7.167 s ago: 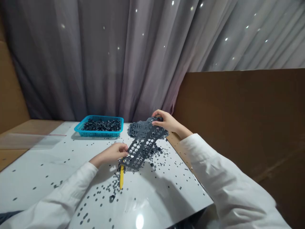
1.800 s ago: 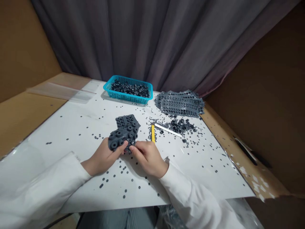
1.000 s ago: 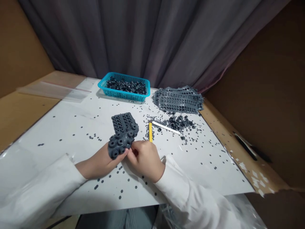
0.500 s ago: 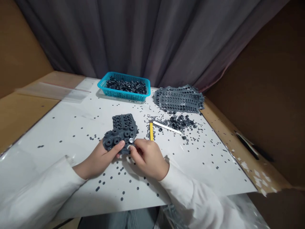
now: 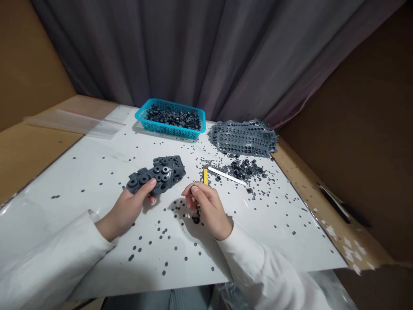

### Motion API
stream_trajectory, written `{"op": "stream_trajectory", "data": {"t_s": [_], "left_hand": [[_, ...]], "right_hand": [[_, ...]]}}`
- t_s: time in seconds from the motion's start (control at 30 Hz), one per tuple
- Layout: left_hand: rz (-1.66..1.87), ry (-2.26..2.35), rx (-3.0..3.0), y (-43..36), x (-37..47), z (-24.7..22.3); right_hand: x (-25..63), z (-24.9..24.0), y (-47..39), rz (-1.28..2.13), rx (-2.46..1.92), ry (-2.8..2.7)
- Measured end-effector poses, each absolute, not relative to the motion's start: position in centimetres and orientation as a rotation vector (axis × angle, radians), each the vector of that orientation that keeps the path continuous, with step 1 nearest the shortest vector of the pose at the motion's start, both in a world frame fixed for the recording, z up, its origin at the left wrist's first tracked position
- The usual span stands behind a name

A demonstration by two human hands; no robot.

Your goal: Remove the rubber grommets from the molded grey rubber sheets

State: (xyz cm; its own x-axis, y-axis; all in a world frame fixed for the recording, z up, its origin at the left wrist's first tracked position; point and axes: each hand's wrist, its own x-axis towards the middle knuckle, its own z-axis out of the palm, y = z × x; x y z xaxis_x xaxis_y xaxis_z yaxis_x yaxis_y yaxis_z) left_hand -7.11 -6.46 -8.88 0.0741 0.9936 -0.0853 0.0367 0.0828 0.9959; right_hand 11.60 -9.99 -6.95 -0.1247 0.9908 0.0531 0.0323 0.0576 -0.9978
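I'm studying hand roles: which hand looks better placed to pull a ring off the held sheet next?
Probably the right hand: it is apart from the dark sheet but just beside it, though a small dark piece shows at its thumb. The left hand is busy gripping the sheet.

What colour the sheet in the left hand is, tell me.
Dark grey: the sheet in the left hand shows best in the head view.

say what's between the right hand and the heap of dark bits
In the head view, the white stick lies between the right hand and the heap of dark bits, with small dark pieces scattered around it.
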Motion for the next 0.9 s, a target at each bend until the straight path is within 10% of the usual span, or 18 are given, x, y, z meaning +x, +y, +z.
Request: {"op": "stream_trajectory", "data": {"t_s": [0.47,0.9], "left_hand": [[1.041,1.073,0.896,-6.6,-7.2,-8.9],[0.940,0.908,0.692,-6.3,-6.4,-8.1]], "right_hand": [[11.5,-7.0,-9.9,1.722,-0.872,-1.125],[11.4,-6.7,-10.2,1.386,-1.100,-1.585]]}}
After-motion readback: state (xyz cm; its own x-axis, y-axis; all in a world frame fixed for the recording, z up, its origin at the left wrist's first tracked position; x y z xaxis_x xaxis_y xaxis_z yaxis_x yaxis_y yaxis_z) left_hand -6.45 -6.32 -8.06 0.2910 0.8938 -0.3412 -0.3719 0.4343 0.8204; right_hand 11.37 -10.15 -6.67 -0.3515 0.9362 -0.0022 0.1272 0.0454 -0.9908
